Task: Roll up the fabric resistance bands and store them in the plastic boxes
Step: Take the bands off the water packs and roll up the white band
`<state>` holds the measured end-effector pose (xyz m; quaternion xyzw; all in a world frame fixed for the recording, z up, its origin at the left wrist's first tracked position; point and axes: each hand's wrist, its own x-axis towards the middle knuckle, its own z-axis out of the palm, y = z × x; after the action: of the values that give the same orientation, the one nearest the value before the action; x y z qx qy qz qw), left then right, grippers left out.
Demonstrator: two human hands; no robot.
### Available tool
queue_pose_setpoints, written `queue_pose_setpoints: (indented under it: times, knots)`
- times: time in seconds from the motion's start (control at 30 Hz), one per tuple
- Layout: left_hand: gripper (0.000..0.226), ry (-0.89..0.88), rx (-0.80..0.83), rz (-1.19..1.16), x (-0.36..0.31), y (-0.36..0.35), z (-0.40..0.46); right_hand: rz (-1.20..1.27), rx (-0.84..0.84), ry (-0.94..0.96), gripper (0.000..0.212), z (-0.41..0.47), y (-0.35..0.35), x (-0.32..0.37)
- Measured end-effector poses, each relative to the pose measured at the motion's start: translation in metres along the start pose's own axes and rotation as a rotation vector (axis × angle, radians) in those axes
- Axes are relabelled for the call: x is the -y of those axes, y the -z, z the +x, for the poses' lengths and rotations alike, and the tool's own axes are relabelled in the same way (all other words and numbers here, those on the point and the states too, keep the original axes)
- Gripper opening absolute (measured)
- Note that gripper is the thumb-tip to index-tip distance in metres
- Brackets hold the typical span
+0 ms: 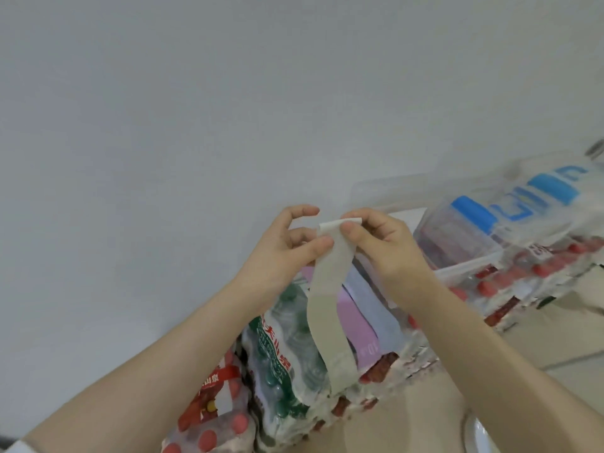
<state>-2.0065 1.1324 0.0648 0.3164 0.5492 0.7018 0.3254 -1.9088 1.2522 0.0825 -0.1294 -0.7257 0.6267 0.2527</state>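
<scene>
While a clear plastic box with a blue latch (457,237) (its contents blurred, reddish) sits at right, we pinch the beige fabric resistance band (327,295) by its top end between left hand (281,246) and right hand (382,246), the rest hanging free.

**Both hands raised, pinching**

Raised together before the chest, forearms bare and converging from the lower corners. Left hand (287,243): thumb and forefinger pinched on the top edge of the band (327,299), upper fingers curled above, clear of it. Right hand (382,246): thumb pressed on the front of the same edge, fingers curled behind it. Fingertips of both nearly touching. Wrists straight, palms turned inward.
</scene>
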Motion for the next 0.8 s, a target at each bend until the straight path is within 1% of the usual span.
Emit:
queue_pose_setpoints:
  times: [0.07, 0.1, 0.2, 0.3, 0.37, 0.4, 0.47, 0.53, 0.6, 0.67, 0.8]
  knots:
    - [0.021, -0.102, 0.07, 0.07, -0.017, -0.019, -0.011, -0.032, -0.007, 0.035, 0.019, -0.017, 0.011, 0.018]
    - [0.017, -0.151, 0.08, 0.108, -0.024, -0.028, -0.017, -0.042, -0.018, 0.055, 0.022, -0.026, 0.017, 0.027]
    - [0.014, -0.24, 0.057, 0.197, -0.038, -0.057, -0.029, -0.087, -0.076, 0.094, 0.025, -0.052, 0.034, 0.044]
    - [0.013, -0.263, 0.007, 0.28, -0.043, -0.086, -0.04, -0.169, -0.128, 0.11, 0.016, -0.077, 0.051, 0.055]
    - [0.014, -0.283, -0.038, 0.36, -0.041, -0.104, -0.048, -0.165, -0.161, 0.113, 0.009, -0.094, 0.062, 0.061]
    - [0.014, -0.293, -0.049, 0.403, -0.04, -0.11, -0.052, -0.156, -0.181, 0.111, 0.007, -0.101, 0.067, 0.062]
    - [0.012, -0.299, -0.036, 0.471, -0.038, -0.125, -0.062, -0.17, -0.207, 0.121, 0.012, -0.117, 0.077, 0.064]
    - [0.012, -0.285, -0.019, 0.529, -0.037, -0.138, -0.074, -0.187, -0.193, 0.122, 0.012, -0.133, 0.087, 0.064]
    - [0.012, -0.269, 0.004, 0.535, -0.037, -0.148, -0.087, -0.167, -0.155, 0.105, 0.011, -0.149, 0.096, 0.065]
    - [0.013, -0.241, 0.054, 0.454, -0.037, -0.155, -0.1, -0.118, -0.105, 0.091, 0.012, -0.162, 0.102, 0.067]
    - [0.018, -0.224, 0.137, 0.342, -0.035, -0.167, -0.121, -0.024, -0.042, 0.088, 0.027, -0.183, 0.114, 0.069]
